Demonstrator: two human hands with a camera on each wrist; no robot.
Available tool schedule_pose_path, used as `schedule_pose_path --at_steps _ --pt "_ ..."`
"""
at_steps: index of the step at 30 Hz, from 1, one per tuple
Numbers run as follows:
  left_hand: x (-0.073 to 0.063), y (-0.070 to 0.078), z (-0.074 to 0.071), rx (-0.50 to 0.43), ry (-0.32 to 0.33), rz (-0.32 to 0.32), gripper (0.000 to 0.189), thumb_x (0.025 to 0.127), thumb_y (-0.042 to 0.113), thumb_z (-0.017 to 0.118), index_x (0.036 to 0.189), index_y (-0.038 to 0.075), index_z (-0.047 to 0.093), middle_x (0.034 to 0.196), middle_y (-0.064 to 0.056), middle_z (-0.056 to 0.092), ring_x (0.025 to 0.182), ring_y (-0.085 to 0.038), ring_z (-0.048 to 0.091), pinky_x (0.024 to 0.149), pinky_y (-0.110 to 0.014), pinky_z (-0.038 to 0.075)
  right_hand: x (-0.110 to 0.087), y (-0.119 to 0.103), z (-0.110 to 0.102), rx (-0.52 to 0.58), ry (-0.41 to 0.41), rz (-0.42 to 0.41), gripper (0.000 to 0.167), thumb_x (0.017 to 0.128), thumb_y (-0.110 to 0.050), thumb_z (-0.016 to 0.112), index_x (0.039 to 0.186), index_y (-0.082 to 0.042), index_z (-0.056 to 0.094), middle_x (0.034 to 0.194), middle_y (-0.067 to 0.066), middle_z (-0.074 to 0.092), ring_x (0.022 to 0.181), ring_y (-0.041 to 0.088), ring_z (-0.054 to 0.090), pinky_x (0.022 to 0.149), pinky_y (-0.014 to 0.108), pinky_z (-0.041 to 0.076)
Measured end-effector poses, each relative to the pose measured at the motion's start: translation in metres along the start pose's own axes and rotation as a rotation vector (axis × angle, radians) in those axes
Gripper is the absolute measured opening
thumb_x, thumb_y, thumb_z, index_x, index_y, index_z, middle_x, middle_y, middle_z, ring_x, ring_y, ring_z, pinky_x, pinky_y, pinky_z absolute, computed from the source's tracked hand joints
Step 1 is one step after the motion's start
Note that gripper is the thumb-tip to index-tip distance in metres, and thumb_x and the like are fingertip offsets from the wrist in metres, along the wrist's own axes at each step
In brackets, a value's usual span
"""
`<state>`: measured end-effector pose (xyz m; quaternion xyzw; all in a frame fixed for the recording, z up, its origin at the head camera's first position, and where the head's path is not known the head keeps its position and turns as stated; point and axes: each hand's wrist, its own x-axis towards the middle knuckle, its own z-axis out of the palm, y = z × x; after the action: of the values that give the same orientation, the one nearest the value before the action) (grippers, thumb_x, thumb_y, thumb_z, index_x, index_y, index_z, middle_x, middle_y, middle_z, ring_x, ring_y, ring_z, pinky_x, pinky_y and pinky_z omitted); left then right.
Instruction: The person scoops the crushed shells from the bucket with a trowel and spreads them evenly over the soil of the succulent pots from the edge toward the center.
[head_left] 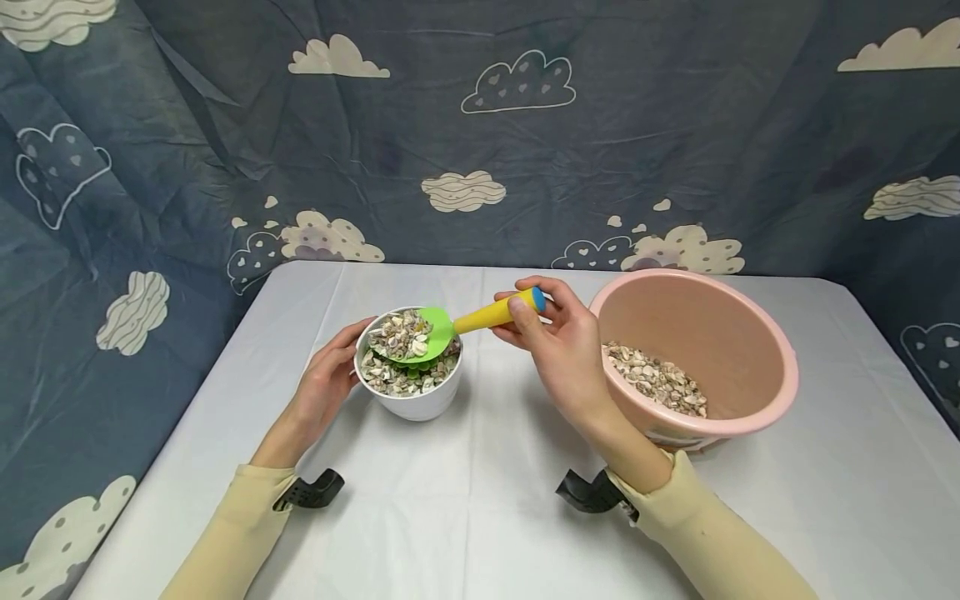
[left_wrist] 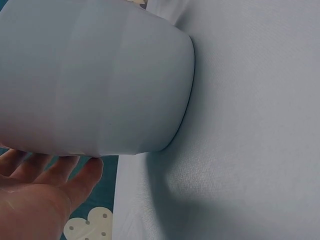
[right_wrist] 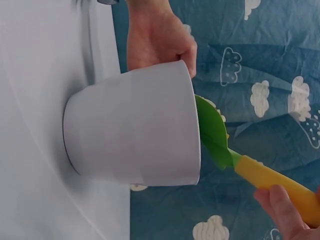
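Observation:
A white flowerpot [head_left: 426, 406] stands upright on the table, filled near its rim with crushed shell-like chips [head_left: 390, 379]. My left hand [head_left: 322, 387] holds the pot by its left side; in the left wrist view its fingers [left_wrist: 82, 182] lie against the wall. My right hand [head_left: 562, 342] grips the yellow, blue-tipped handle of a toy shovel [head_left: 495, 315] between thumb and fingers. The shovel's green blade [right_wrist: 214, 127] is over the pot's mouth and carries a heap of chips. Something green shows beneath the blade, partly hidden.
A large pink basin [head_left: 772, 404] with more chips [head_left: 663, 383] lying inside stands to the right, behind my right forearm. A white cloth covers the table [head_left: 517, 533]. A dark cloud-patterned curtain [head_left: 420, 125] hangs behind and at the sides.

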<state>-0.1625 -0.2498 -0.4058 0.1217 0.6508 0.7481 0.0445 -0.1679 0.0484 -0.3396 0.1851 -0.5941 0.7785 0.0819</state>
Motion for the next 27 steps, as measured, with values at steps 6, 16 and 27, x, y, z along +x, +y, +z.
schedule_pose_path --at_steps 6,16,27 --pt "0.0015 0.0007 0.0009 0.026 -0.002 -0.022 0.053 0.1 0.006 0.024 0.153 -0.001 0.028 0.155 -0.011 0.031 0.136 -0.015 0.037 0.102 -0.023 0.037 0.0027 0.0001 -0.0009 -0.028 0.0 -0.007 0.024 0.097 -0.006 0.061 0.117 0.006 0.054 0.111 0.028 0.065 0.091 0.032 0.07 0.079 0.041 0.057" --pt "0.0016 0.0027 0.0023 -0.003 -0.037 -0.018 0.06 0.094 0.001 0.023 0.154 -0.003 0.021 0.159 -0.017 0.019 0.142 -0.021 0.026 0.106 -0.024 0.032 0.0063 -0.0017 0.0003 -0.061 -0.004 -0.015 0.024 0.096 -0.005 0.063 0.116 0.006 0.056 0.109 0.027 0.066 0.092 0.03 0.07 0.078 0.04 0.057" --pt "-0.0012 0.0043 0.0008 -0.008 -0.049 -0.012 0.057 0.097 0.0 0.024 0.154 -0.005 0.019 0.158 -0.02 0.02 0.132 -0.013 0.038 0.102 -0.023 0.036 0.0084 -0.0034 0.0028 -0.082 -0.007 -0.012 0.024 0.095 -0.004 0.064 0.116 0.005 0.056 0.107 0.023 0.068 0.092 0.029 0.07 0.077 0.039 0.058"
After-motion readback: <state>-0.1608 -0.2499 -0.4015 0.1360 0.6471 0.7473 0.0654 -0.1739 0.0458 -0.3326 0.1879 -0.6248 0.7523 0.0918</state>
